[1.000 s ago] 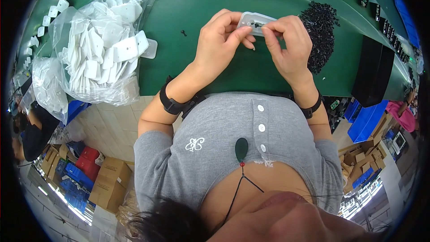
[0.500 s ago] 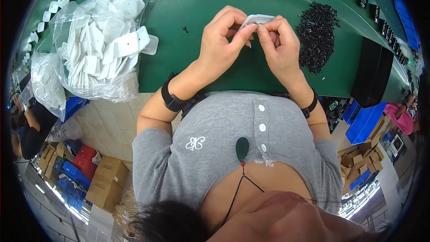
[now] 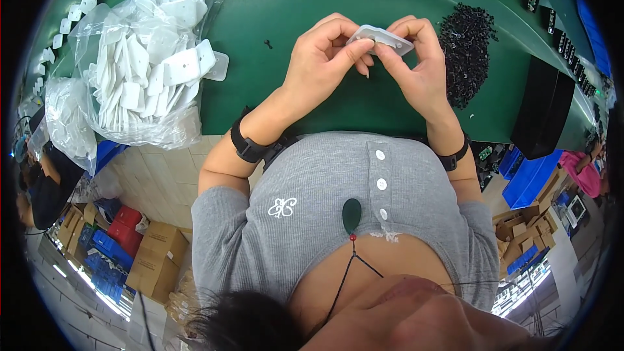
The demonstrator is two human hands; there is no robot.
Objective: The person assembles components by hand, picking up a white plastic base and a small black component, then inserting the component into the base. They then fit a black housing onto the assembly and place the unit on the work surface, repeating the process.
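Note:
Between my two hands, above the green table (image 3: pixel 260 0), I hold a white plastic cover (image 3: pixel 385 37) with rounded corners. My left hand (image 3: pixel 327 52) pinches its left end between thumb and fingers. At its right end my right hand (image 3: pixel 419 62) grips it, the thumb pressed on the near face. Whether a small part sits under the thumbs is hidden. Just right of my right hand lies a heap of small black plastic parts (image 3: pixel 465 55). One loose black part (image 3: pixel 268 44) rests on the table to the left of my left hand.
A clear bag (image 3: pixel 188 120) full of white covers (image 3: pixel 133 58) lies open at the left. White pieces (image 3: pixel 75 13) line the far left edge. A black box (image 3: pixel 543 107) stands at the right, with black housings holding circuit boards (image 3: pixel 559 40) beyond. Blue bins (image 3: pixel 530 179) sit below the table edge.
My right hand has shifted slightly right and its fingers have spread along the cover. More of the cover's face shows now, and it tilts down to the right.

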